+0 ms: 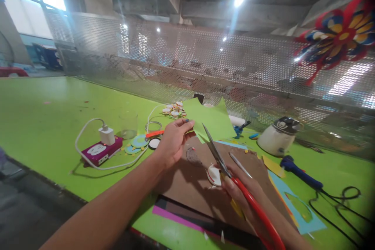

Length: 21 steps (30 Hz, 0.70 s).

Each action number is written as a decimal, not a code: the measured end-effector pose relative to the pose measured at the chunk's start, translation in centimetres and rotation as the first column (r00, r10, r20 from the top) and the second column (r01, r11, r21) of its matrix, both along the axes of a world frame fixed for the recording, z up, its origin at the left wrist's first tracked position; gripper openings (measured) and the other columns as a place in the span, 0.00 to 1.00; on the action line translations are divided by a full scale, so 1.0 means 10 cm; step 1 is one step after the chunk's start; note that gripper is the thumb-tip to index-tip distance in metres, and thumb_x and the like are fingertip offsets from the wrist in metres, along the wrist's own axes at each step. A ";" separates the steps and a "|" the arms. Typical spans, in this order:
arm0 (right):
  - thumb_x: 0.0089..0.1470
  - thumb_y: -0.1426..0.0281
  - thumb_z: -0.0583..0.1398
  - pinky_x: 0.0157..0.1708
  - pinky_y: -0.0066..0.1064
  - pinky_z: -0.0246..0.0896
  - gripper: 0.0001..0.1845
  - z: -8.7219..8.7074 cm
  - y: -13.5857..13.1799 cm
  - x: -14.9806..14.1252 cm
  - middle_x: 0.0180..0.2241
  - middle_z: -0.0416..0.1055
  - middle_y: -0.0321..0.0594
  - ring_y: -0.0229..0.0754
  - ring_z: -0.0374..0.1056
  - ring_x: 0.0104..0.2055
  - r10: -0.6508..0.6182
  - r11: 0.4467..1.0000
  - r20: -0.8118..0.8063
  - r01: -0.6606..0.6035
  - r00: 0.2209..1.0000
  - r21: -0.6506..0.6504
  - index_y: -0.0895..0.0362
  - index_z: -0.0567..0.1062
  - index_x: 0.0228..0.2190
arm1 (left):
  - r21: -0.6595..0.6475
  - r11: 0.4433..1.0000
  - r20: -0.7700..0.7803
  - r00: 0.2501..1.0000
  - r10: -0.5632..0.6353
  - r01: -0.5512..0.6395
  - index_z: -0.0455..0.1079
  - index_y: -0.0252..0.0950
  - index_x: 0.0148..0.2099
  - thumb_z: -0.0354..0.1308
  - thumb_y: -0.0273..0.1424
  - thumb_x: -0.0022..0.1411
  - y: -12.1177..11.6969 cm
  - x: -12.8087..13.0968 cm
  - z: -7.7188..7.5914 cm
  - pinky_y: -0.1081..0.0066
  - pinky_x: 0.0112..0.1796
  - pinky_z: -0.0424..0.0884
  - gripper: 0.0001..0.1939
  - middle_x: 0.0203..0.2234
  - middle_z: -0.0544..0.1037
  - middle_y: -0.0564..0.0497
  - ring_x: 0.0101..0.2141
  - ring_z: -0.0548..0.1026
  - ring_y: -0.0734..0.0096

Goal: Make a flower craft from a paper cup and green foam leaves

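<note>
My left hand pinches the left edge of a light green sheet between thumb and fingers, holding it up above the table. In my right hand is a pair of scissors with red handles, and the blades point up toward the sheet's lower edge. Whether the blades touch the sheet, I cannot tell. A small white round piece with a red mark shows beside the right fingers, below the blades. Beneath both hands lies a brown board.
A purple power strip with a white plug and cable is on the left, near a clear glass. Several round layered pieces lie behind. On the right are a white kettle-like pot, a blue-handled tool and blue paper.
</note>
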State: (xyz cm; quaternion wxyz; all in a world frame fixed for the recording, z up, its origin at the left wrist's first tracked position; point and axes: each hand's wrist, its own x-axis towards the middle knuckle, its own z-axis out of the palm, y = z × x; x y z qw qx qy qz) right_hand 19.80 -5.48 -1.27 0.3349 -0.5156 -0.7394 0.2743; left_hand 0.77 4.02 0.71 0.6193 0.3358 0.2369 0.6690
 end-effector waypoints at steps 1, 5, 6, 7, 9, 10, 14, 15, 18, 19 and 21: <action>0.57 0.46 0.50 0.30 0.31 0.59 0.28 0.00 -0.01 0.00 0.25 0.69 0.35 0.40 0.65 0.28 -0.003 1.000 -0.006 0.003 1.000 0.000 0.53 0.72 0.46 | 0.001 1.000 0.006 1.000 -0.006 0.006 0.71 0.31 0.28 0.64 0.22 0.50 -0.01 0.01 0.00 0.68 0.40 0.73 0.04 0.25 0.75 0.52 0.28 0.73 0.76; 0.58 0.46 0.49 0.27 0.29 0.60 0.29 0.00 -0.03 0.00 0.24 0.68 0.34 0.39 0.64 0.26 -0.002 1.000 0.004 0.002 1.000 -0.003 0.54 0.72 0.45 | -0.006 1.000 0.023 1.000 -0.011 0.012 0.71 0.31 0.28 0.62 0.21 0.51 -0.04 0.04 -0.01 0.68 0.41 0.73 0.03 0.26 0.76 0.51 0.28 0.73 0.76; 0.58 0.46 0.49 0.27 0.29 0.60 0.28 0.00 -0.03 0.01 0.24 0.67 0.34 0.39 0.64 0.26 0.004 1.000 0.016 -0.004 1.000 -0.004 0.54 0.72 0.46 | -0.005 1.000 0.026 1.000 -0.011 0.011 0.71 0.31 0.28 0.63 0.21 0.51 -0.04 0.05 -0.01 0.68 0.41 0.73 0.03 0.26 0.76 0.51 0.28 0.74 0.75; 0.58 0.47 0.49 0.27 0.29 0.60 0.28 0.00 -0.03 0.01 0.24 0.68 0.35 0.40 0.64 0.26 0.010 1.000 0.032 -0.010 0.999 -0.002 0.54 0.72 0.46 | -0.001 1.000 0.028 1.000 -0.012 0.012 0.71 0.31 0.28 0.63 0.21 0.52 -0.05 0.06 -0.01 0.68 0.41 0.73 0.03 0.26 0.76 0.51 0.29 0.74 0.75; 0.59 0.47 0.49 0.28 0.30 0.62 0.27 -0.01 -0.03 0.04 0.25 0.69 0.36 0.41 0.67 0.28 0.028 1.000 0.069 -0.028 0.997 -0.002 0.54 0.72 0.46 | 0.007 1.000 0.032 0.999 -0.018 0.018 0.71 0.31 0.29 0.63 0.21 0.52 -0.05 0.06 -0.02 0.68 0.41 0.73 0.03 0.27 0.77 0.50 0.30 0.75 0.74; 0.59 0.48 0.49 0.29 0.30 0.62 0.27 -0.02 -0.02 0.05 0.26 0.70 0.36 0.42 0.68 0.29 0.036 0.999 0.085 -0.036 0.996 -0.008 0.54 0.71 0.47 | 0.011 1.000 0.034 0.999 -0.020 0.020 0.71 0.31 0.29 0.63 0.22 0.52 -0.05 0.06 -0.02 0.67 0.42 0.73 0.03 0.27 0.77 0.50 0.30 0.75 0.74; 0.61 0.49 0.48 0.32 0.33 0.64 0.27 -0.06 0.00 0.10 0.28 0.73 0.38 0.46 0.71 0.34 0.074 0.997 0.122 -0.071 0.990 -0.033 0.54 0.67 0.52 | 0.015 1.000 0.030 0.999 -0.024 0.023 0.71 0.32 0.29 0.62 0.22 0.52 -0.04 0.06 -0.03 0.67 0.42 0.73 0.03 0.27 0.77 0.50 0.30 0.76 0.72; 0.61 0.50 0.48 0.32 0.33 0.64 0.28 -0.08 0.01 0.11 0.28 0.73 0.38 0.46 0.71 0.34 0.082 0.996 0.126 -0.078 0.989 -0.035 0.54 0.67 0.53 | 0.014 1.000 0.028 0.999 -0.024 0.023 0.71 0.32 0.29 0.62 0.22 0.52 -0.04 0.06 -0.03 0.67 0.41 0.73 0.03 0.28 0.77 0.50 0.31 0.76 0.72; 0.62 0.50 0.47 0.31 0.33 0.64 0.29 -0.11 0.03 0.12 0.28 0.73 0.39 0.46 0.71 0.33 0.106 0.994 0.125 -0.102 0.987 -0.041 0.55 0.65 0.54 | 0.016 1.000 0.023 1.000 -0.017 0.017 0.70 0.32 0.28 0.61 0.21 0.53 -0.04 0.06 -0.02 0.67 0.41 0.73 0.04 0.27 0.76 0.50 0.31 0.75 0.73; 0.62 0.50 0.46 0.30 0.33 0.64 0.29 -0.12 0.03 0.12 0.28 0.73 0.39 0.46 0.71 0.33 0.111 0.993 0.124 -0.106 0.986 -0.042 0.55 0.65 0.54 | 0.016 1.000 0.019 1.000 -0.016 0.015 0.70 0.32 0.28 0.61 0.21 0.53 -0.05 0.07 -0.02 0.67 0.41 0.73 0.04 0.27 0.76 0.51 0.30 0.75 0.73; 0.61 0.49 0.46 0.30 0.33 0.64 0.29 -0.12 0.03 0.10 0.30 0.74 0.40 0.47 0.72 0.33 0.090 0.995 0.118 -0.086 0.989 -0.041 0.54 0.66 0.54 | 0.011 1.000 0.011 1.000 -0.012 0.012 0.69 0.32 0.28 0.61 0.21 0.53 -0.05 0.07 -0.02 0.67 0.41 0.72 0.04 0.26 0.75 0.51 0.30 0.75 0.74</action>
